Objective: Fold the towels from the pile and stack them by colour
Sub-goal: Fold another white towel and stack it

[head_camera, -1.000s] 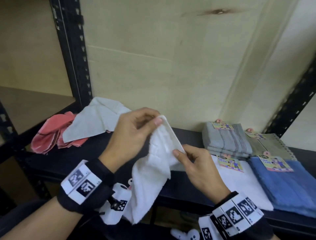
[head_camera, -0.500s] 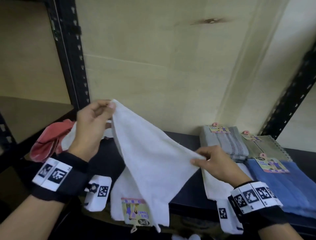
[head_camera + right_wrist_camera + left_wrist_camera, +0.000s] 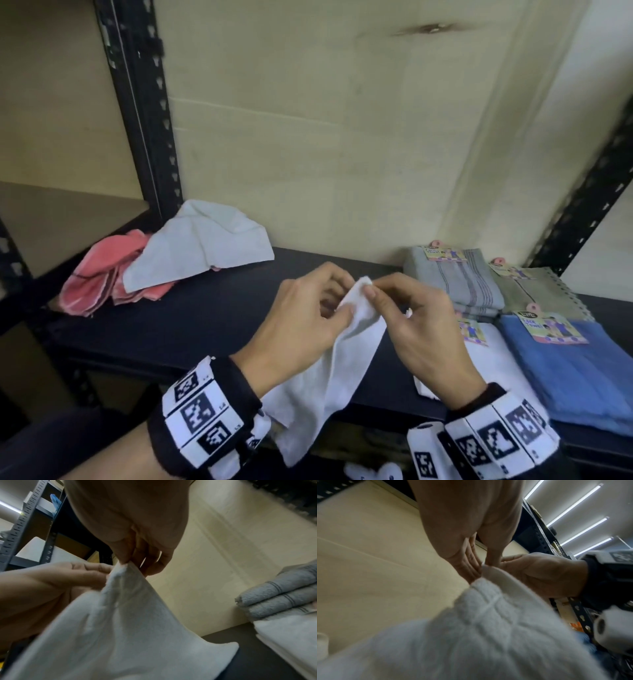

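Observation:
A white towel (image 3: 329, 373) hangs doubled over the front edge of the black shelf (image 3: 191, 318). Both hands pinch its top corners together above the shelf: my left hand (image 3: 308, 318) from the left, my right hand (image 3: 407, 318) from the right. The left wrist view shows the towel (image 3: 471, 635) held between thumb and fingers, and the right wrist view shows the same towel (image 3: 123, 615) pinched at its tip. At the shelf's back left lies the pile: a crumpled white towel (image 3: 202, 246) over a pink one (image 3: 99, 274).
Folded stacks lie at the right of the shelf: grey striped (image 3: 452, 281), beige (image 3: 534, 291), blue (image 3: 575, 370) and white (image 3: 493, 363), several with paper labels. A black upright post (image 3: 144, 113) stands at the back left, another (image 3: 589, 192) at the right. A pale wall backs the shelf.
Half a second ago the hands held the towel spread wide apart. They have come together in the middle, so the two corners meet and the towel hangs doubled.

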